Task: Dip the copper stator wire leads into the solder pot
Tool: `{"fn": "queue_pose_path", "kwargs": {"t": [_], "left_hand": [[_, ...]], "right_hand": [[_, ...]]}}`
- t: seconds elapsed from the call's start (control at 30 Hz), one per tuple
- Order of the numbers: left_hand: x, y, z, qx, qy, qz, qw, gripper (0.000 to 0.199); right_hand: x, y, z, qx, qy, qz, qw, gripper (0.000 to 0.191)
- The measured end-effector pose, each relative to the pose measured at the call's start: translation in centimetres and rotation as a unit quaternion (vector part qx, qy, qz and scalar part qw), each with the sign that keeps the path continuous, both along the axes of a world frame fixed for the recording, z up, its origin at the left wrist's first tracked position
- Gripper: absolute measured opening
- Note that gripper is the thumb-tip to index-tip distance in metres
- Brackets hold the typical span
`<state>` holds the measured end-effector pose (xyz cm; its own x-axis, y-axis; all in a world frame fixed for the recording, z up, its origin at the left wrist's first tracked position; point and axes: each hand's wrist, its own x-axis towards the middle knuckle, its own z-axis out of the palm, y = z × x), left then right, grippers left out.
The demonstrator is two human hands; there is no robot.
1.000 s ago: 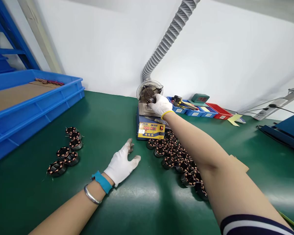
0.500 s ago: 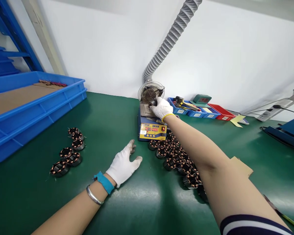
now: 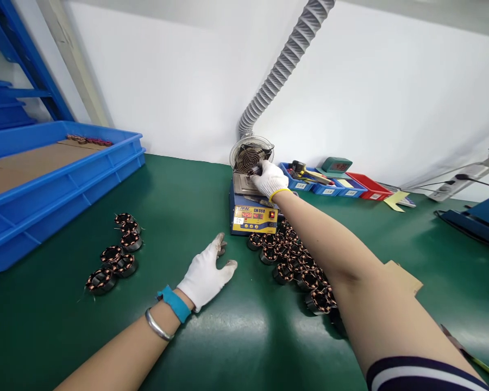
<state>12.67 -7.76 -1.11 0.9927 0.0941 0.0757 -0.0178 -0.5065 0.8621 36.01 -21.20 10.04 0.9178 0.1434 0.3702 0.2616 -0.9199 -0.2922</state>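
Observation:
My right hand (image 3: pixel 270 179), in a white glove, grips a copper-wound ring (image 3: pixel 254 171) over the top plate of the blue and yellow solder pot (image 3: pixel 253 219). Behind the ring stands a round fan guard (image 3: pixel 248 158). My left hand (image 3: pixel 207 274), gloved too, rests over the green table (image 3: pixel 179 217) with thumb and fingers apart and nothing between them. Several wound rings (image 3: pixel 283 272) crowd together in front of the pot, partly under my right forearm. Another group of wound rings (image 3: pixel 125 265) lies to the left of my left hand.
A large blue crate (image 3: pixel 65 190) with cardboard and small coils fills the left side. A grey hose (image 3: pixel 283 68) rises behind the pot. Blue bins (image 3: pixel 328 190), a red bin (image 3: pixel 370 187) and a green clock (image 3: pixel 336 165) stand at the back right. Tweezers (image 3: pixel 478 364) lie front right.
The digits on the pot's display have changed. Both hands keep nearly the same place and pose.

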Motion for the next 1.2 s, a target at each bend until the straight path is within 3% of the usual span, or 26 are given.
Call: {"fn": "queue_pose_path", "kwargs": {"t": [0.2, 0.43, 0.7, 0.8, 0.87, 0.97, 1.07, 1.13, 1.2], "left_hand": [[0.0, 0.0, 0.0, 0.005, 0.001, -0.004, 1.000, 0.071], [0.1, 0.0, -0.1, 0.006, -0.003, -0.004, 1.000, 0.071], [0.1, 0.1, -0.3, 0.036, -0.018, -0.015, 0.999, 0.070], [0.3, 0.5, 0.1, 0.144, -0.046, 0.006, 0.989, 0.067], [0.7, 1.4, 0.7, 0.247, -0.066, 0.059, 0.965, 0.061], [1.2, 4.2, 1.8, 0.363, -0.075, 0.188, 0.910, 0.051], [1.1, 7.9, 2.7, 0.420, -0.039, 0.316, 0.850, 0.045], [0.6, 10.2, 3.1, 0.425, 0.009, 0.375, 0.824, 0.045], [0.1, 11.8, 3.3, 0.416, 0.068, 0.395, 0.816, 0.044]], "right_hand": [[-0.2, 0.1, -0.1, 0.009, 0.007, -0.004, 1.000, 0.046], [-0.8, -0.6, 1.4, 0.142, 0.017, 0.032, 0.989, 0.047], [-4.3, -0.8, 0.7, 0.255, 0.118, 0.102, 0.954, 0.045], [-7.0, -0.8, 0.6, 0.162, 0.178, 0.153, 0.958, 0.039], [-9.4, -0.9, 0.4, 0.029, 0.202, 0.215, 0.955, 0.036], [-13.0, -1.4, -0.8, -0.209, 0.194, 0.282, 0.916, 0.034], [-15.3, -1.8, -2.7, -0.365, 0.178, 0.259, 0.876, 0.027], [-15.8, -2.1, -3.8, -0.402, 0.158, 0.225, 0.874, 0.023], [-15.9, -2.4, -4.3, -0.405, 0.128, 0.184, 0.886, 0.021]]}}
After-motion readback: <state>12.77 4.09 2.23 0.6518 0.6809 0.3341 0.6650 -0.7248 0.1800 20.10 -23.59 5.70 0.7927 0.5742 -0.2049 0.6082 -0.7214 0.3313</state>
